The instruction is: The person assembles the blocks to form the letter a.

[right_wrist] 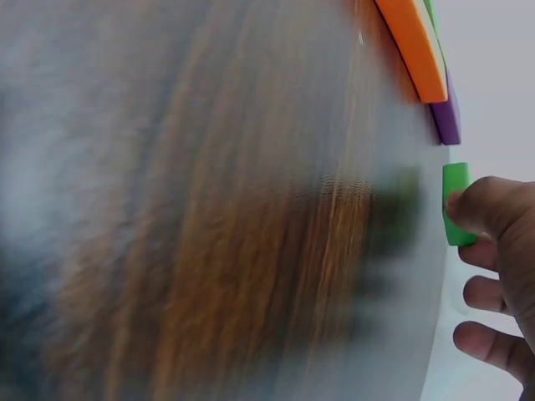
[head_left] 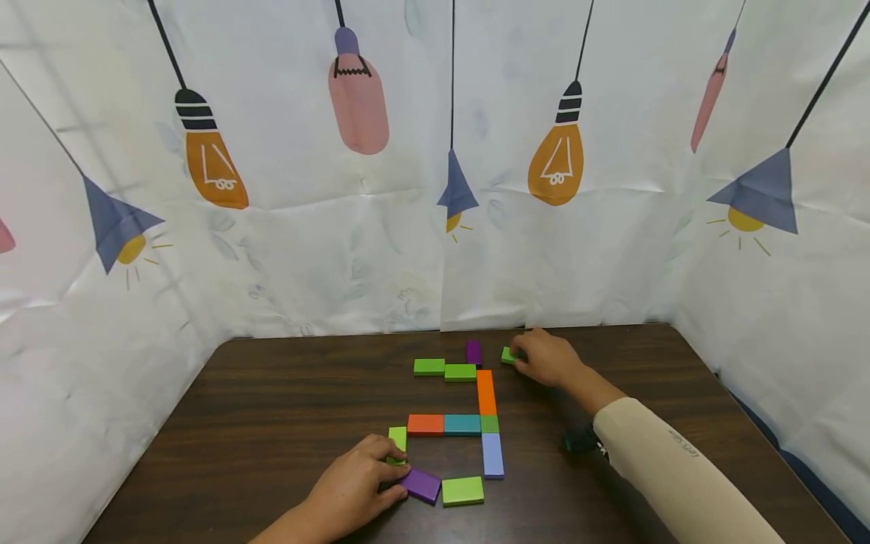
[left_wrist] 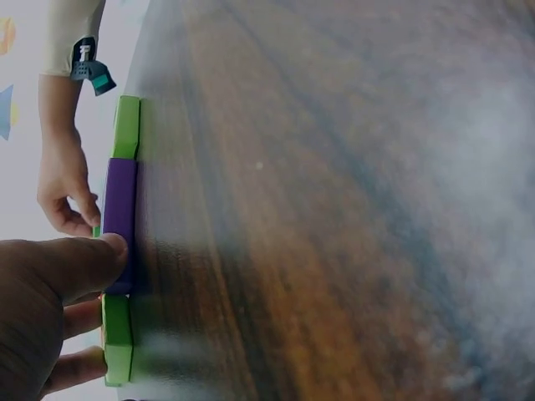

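Note:
My left hand (head_left: 356,487) has its thumb and a finger at the left end of a purple block (head_left: 423,486), pinching it low over the table. In the left wrist view, other fingers of that hand rest by a lime green block (left_wrist: 118,338), just beyond the purple one. Farther back, my right hand (head_left: 549,358) pinches a small green block (head_left: 507,355) between thumb and fingers. The right wrist view shows the thumb pressed on this green block (right_wrist: 456,188), partly covering it. A purple block (head_left: 473,352) lies to its left.
Flat blocks form a winding line on the brown table (head_left: 272,400): orange (head_left: 485,391), red-orange (head_left: 425,425), teal (head_left: 462,425), lavender (head_left: 492,455) and several greens, including a lime one (head_left: 463,491) at the front. A patterned white curtain (head_left: 306,264) hangs behind the table.

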Demonstrator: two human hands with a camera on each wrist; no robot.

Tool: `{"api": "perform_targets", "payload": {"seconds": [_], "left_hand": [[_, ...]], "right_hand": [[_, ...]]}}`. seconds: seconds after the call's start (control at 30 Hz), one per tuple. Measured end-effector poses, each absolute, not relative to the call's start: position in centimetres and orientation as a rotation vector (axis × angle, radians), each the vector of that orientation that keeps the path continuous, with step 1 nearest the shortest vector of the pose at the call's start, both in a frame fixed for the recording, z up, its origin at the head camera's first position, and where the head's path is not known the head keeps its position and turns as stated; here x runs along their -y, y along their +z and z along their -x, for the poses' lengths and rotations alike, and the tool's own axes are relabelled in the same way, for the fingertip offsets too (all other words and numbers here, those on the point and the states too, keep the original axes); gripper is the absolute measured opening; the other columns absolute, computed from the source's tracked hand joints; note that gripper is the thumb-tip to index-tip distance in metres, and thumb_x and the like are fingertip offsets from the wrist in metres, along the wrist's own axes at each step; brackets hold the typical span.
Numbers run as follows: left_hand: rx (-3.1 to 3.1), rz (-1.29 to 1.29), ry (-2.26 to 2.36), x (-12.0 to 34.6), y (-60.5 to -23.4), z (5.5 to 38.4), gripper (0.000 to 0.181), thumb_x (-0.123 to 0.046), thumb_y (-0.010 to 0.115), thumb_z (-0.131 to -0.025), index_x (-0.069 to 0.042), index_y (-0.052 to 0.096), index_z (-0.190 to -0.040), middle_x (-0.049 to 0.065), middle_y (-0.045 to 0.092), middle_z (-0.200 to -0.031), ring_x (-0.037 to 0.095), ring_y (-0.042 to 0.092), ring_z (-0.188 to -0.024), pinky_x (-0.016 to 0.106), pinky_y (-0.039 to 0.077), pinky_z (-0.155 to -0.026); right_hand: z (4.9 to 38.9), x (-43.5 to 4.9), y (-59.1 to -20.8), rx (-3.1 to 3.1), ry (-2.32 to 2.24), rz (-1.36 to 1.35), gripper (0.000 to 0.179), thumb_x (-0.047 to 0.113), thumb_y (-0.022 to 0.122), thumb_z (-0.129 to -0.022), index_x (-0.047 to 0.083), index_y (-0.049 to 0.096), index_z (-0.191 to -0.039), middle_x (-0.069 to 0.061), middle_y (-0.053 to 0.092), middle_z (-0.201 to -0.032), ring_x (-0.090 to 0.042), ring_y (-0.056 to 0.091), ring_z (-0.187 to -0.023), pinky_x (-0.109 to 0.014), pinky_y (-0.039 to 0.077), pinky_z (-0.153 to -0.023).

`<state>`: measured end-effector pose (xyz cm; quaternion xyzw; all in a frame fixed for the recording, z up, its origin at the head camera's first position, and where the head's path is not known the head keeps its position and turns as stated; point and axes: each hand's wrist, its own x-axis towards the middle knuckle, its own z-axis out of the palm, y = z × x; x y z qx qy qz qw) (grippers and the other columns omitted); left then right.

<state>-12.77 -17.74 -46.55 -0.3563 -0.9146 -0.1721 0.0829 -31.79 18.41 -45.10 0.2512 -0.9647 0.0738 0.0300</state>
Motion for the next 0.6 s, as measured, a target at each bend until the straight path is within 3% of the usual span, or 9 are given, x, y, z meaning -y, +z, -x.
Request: {"api": "perform_targets", "payload": {"seconds": [0.4, 0.6], "left_hand": [[2.735, 1.064, -0.511, 17.7, -46.8, 12.8, 0.026, -0.026, 0.086, -0.086, -0.013, 0.083, -0.108, -0.007, 0.066, -0.111, 0.012, 0.059, -0.106, 0.03, 0.057, -0.081], [2.77, 1.049, -0.519, 17.8, -46.8, 12.8, 0.025, -0.027, 0.084, -0.087, -0.013, 0.082, -0.109, -0.007, 0.066, -0.112, 0.012, 0.059, -0.108, 0.031, 0.057, -0.082]], "right_hand": [[28.6, -19.0, -44.6, 2.8, 0.227, -0.928, 0.018, 0.028, 0.08, -0.089, 0.019, 0.074, -0.103, 0.003, 0.071, -0.105, -0.02, 0.061, -0.099, -0.033, 0.055, -0.064], [27.2, -18.9, -44.5, 2.713, 0.247, -1.022, 0.018, 0.03, 0.083, -0.087, 0.02, 0.075, -0.101, 0.007, 0.071, -0.1, -0.016, 0.06, -0.096, -0.028, 0.054, -0.065]]}}
